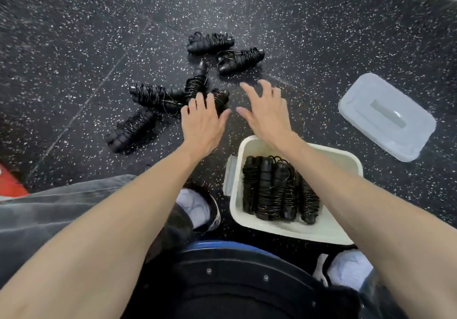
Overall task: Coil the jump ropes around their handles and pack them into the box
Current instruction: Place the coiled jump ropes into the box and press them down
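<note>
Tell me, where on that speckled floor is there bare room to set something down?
Bare floor lies between the lid and the right hand, and along the far side beyond the coiled ropes. It is crowded around the left hand, where bundles cluster. The box has room left on its right side.

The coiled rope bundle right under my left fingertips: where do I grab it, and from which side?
Take the coiled bundle across its wrapped middle, coming from above with the left hand already over its near end. It lies flat on the floor, far end pointing away, so thumb and fingers can probably close on its long sides, away from the neighbouring bundle.
</note>
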